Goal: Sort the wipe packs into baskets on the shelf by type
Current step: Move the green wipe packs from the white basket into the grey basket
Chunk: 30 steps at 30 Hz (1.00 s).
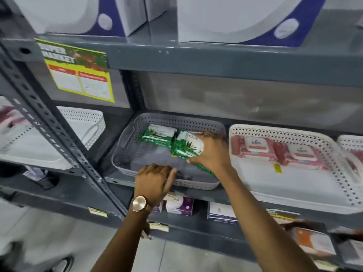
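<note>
A grey perforated basket (137, 122) stands on the middle shelf. One green wipe pack (157, 135) lies at its back. My right hand (211, 152) grips a second green wipe pack (185, 147) inside the basket, beside the first. On the basket's front rim rests my left hand (155, 178), fingers curled over the edge, a watch on the wrist. To the right, a white basket (284, 134) holds two pink wipe packs (253, 147) side by side.
Another white basket (82, 122) sits left of the slanted shelf post (49, 122). A further white basket (351, 142) shows at the far right edge. Boxes stand on the shelf above and small boxes (179, 206) on the shelf below.
</note>
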Each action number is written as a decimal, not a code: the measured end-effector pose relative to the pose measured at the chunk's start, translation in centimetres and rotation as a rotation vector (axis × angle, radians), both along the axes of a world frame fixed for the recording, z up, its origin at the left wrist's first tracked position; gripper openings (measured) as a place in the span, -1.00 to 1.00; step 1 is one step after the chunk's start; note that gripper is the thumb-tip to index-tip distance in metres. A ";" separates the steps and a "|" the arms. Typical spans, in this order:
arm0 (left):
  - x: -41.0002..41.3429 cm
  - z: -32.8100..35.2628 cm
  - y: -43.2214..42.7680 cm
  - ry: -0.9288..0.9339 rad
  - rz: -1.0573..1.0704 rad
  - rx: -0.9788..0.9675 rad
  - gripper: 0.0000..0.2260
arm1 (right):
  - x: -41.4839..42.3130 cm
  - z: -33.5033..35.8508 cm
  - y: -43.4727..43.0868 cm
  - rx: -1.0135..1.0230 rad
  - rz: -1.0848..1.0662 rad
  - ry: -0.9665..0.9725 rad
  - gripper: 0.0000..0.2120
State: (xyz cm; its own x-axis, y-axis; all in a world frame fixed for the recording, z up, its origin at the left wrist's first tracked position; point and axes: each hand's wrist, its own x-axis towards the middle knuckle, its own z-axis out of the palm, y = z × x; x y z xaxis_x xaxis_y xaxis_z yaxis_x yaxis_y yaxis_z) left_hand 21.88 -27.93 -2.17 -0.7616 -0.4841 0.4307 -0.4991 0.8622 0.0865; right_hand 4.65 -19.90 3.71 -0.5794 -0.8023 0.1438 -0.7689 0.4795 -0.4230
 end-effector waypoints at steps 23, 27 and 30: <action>-9.8 2.4 9.1 0.199 -0.118 0.076 -0.67 | -6.5 0.2 7.8 -0.346 -0.039 -0.112 -0.61; -14.7 2.6 14.9 0.120 -0.237 0.157 -0.61 | -10.7 0.5 13.1 -0.358 -0.133 -0.091 -0.65; -18.3 2.0 20.0 0.017 -0.291 0.182 -0.60 | -14.3 0.4 18.5 -0.415 -0.249 -0.091 -0.65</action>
State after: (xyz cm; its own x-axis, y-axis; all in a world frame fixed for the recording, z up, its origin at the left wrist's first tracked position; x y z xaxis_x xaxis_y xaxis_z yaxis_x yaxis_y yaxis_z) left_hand 3.54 -7.91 -0.12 -0.8726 -0.3176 0.3711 -0.2317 0.9380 0.2580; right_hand -9.66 -1.39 4.15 -0.7714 -0.5231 0.3622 -0.6034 0.4208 -0.6773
